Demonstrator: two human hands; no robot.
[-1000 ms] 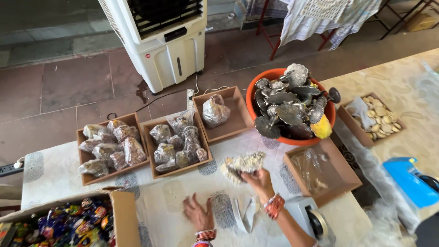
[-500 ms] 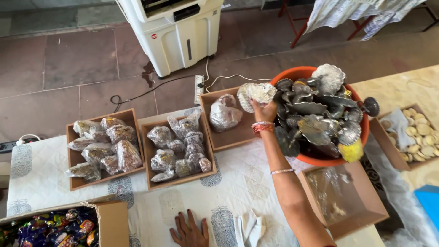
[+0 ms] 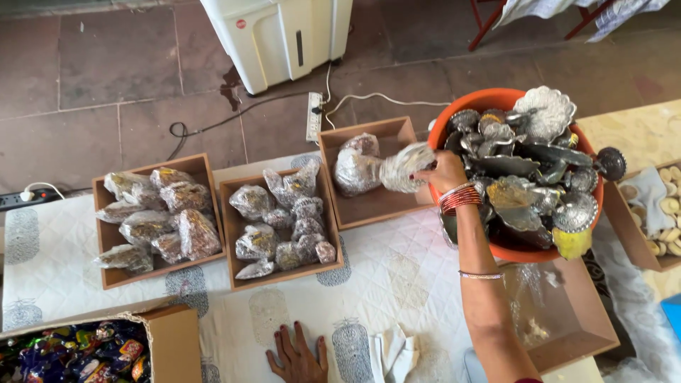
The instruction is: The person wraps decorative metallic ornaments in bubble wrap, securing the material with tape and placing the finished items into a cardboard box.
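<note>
My right hand (image 3: 445, 172) reaches out over the far cardboard tray (image 3: 369, 202) and grips a clear plastic packet (image 3: 406, 165) of silvery pieces. The packet hangs just beside another wrapped packet (image 3: 357, 165) that lies in that tray. Red bangles circle my right wrist. My left hand (image 3: 298, 354) lies flat on the white patterned tablecloth (image 3: 397, 276) near the front edge, fingers spread, holding nothing. Some folded clear bags (image 3: 392, 352) lie just right of it.
Two trays (image 3: 113, 273) (image 3: 284, 275) hold several wrapped packets. An orange tub (image 3: 489, 99) is heaped with silver metal pieces. A brown box (image 3: 574, 333) stands at the front right, a box of colourful wrapped items (image 3: 78, 354) front left. A white cooler (image 3: 284, 35) and power strip (image 3: 314, 117) sit on the floor.
My right hand carried the packet from near the table's front out over the far tray and has lowered it beside the packet there. My left hand stayed flat on the cloth.
</note>
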